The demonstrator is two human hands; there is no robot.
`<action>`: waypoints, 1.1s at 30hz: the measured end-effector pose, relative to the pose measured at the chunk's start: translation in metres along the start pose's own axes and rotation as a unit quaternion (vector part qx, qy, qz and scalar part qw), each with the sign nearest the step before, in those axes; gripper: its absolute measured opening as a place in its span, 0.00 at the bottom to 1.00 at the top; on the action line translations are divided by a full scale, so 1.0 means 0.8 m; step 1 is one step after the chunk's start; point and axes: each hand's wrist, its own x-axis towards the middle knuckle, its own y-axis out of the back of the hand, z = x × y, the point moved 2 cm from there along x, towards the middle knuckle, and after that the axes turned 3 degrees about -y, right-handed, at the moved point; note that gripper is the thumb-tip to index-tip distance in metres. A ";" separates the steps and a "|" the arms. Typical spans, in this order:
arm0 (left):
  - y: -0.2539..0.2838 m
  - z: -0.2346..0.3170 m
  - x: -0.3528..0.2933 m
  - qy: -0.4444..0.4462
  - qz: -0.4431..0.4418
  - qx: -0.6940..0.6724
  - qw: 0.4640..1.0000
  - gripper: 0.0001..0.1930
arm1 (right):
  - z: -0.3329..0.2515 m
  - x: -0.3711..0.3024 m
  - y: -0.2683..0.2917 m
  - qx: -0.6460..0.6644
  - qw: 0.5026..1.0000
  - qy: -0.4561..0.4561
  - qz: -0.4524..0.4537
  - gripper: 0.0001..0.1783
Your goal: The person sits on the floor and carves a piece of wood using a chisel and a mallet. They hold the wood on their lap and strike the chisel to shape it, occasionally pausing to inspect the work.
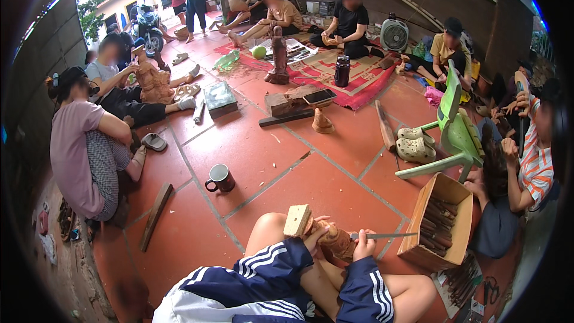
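Low in the picture, a carved wooden figure [336,241] lies tilted across my lap, its pale square block base [297,221] up to the left. My left hand [315,236] is wrapped round the figure just below that block. In my right hand [363,246], beside the figure's other end, is a slim tapered metal blade [391,235]. It points right, toward a cardboard box; whether it is a knife or a file I cannot tell. Part of the figure is hidden by my hands and sleeves.
The cardboard box [457,206] of wooden-handled tools stands close on my right, with more tools [461,281] and scissors [491,290] beside it. Ahead are a mug [220,178], a wooden stick [156,216] and a green chair [449,125]. Several people sit around the tiled floor.
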 end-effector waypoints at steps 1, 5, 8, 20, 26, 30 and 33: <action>0.002 -0.001 -0.001 -0.003 0.003 0.001 1.000 0.18 | -0.001 -0.001 0.000 0.010 1.000 -0.003 -0.002 0.11; -0.005 0.004 -0.001 -0.003 -0.009 0.050 0.999 0.18 | -0.007 0.003 0.001 -0.012 0.999 0.016 -0.032 0.14; -0.008 0.007 -0.004 -0.016 -0.009 0.055 0.998 0.18 | -0.001 0.007 0.003 -0.012 0.998 -0.010 -0.061 0.13; -0.020 0.013 -0.007 -0.008 -0.007 0.035 0.999 0.19 | 0.020 0.007 0.007 0.069 0.995 -0.066 0.020 0.08; -0.014 0.007 -0.005 -0.025 -0.011 0.027 0.999 0.19 | 0.012 0.007 0.000 0.011 0.999 -0.037 0.022 0.05; -0.025 0.017 -0.008 -0.039 -0.018 0.058 0.997 0.19 | 0.012 0.005 0.009 0.011 0.998 -0.048 0.031 0.07; -0.024 0.021 -0.011 -0.040 -0.011 0.063 0.997 0.19 | 0.010 0.003 0.004 0.084 0.992 -0.079 0.042 0.08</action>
